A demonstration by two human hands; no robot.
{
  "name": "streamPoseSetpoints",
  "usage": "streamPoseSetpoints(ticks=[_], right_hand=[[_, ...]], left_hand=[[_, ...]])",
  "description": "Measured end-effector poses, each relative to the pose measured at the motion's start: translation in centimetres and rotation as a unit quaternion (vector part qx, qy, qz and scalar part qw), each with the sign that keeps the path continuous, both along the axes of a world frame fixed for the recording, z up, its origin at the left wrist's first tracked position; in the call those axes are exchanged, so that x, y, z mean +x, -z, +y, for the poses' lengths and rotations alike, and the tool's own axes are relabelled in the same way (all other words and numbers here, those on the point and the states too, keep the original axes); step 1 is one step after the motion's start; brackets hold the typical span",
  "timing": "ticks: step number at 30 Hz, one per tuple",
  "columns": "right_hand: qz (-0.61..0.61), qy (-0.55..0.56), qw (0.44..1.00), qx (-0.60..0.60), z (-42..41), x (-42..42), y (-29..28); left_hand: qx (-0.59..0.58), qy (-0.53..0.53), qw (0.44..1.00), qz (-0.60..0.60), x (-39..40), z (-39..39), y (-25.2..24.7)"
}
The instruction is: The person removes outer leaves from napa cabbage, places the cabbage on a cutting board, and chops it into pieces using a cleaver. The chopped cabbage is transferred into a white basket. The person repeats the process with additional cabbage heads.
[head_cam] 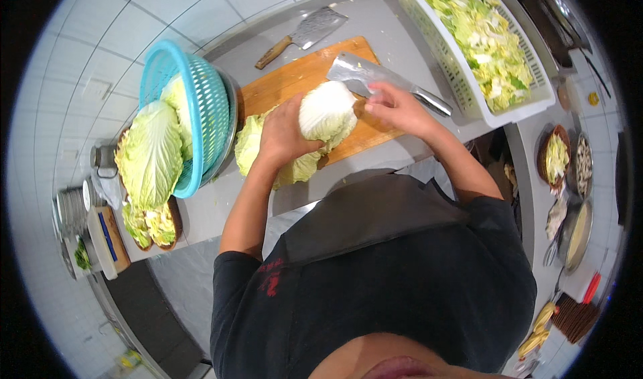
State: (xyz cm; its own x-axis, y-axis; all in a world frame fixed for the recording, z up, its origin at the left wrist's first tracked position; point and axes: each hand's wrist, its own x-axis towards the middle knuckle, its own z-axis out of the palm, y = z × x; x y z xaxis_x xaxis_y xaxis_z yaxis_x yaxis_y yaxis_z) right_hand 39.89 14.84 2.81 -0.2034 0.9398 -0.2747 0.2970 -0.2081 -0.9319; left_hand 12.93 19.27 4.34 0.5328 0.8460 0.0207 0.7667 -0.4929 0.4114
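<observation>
My left hand [286, 132] grips a pale napa cabbage [327, 110] lying over the front part of a wooden cutting board [286, 85]. Frilly yellow-green leaves [296, 170] spread beneath and beside that hand, past the board's edge. To the right, my right hand [394, 106] hovers by the cabbage's white end, thumb and fingers apart, with nothing visible in it. Just beyond those fingers a steel cleaver [356, 70] lies across the board, its metal handle [432, 101] pointing right. Part of its blade is hidden.
A blue plastic colander [208, 112] of cabbages stands left, one large cabbage [153, 153] leaning out. Behind the board lies a wooden-handled cleaver [306, 34]. A white crate [522, 110] of cut cabbage is at right. Baskets of cut leaves [163, 225] sit at left.
</observation>
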Motion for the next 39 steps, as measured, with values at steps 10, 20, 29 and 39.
streamPoseSetpoints(ticks=[10, 20, 29, 39], right_hand=[[0.447, 0.110, 0.829, -0.317, -2.3, -4.3, 6.0], [0.565, 0.105, 0.768, -0.281, 2.9, -3.6, 8.8], [-0.387, 0.087, 0.888, 0.234, 2.8, 6.2, 5.6], [-0.013, -0.036, 0.987, -0.158, 2.4, 8.9, 3.0]], left_hand=[[-0.009, -0.002, 1.000, 0.003, 0.6, 0.8, 0.1], [0.016, -0.057, 0.998, -0.036, 2.7, 3.2, 0.9], [0.049, -0.065, 0.996, -0.023, 2.5, 2.6, 1.7], [-0.001, -0.043, 0.999, -0.011, 2.2, 3.1, 0.2]])
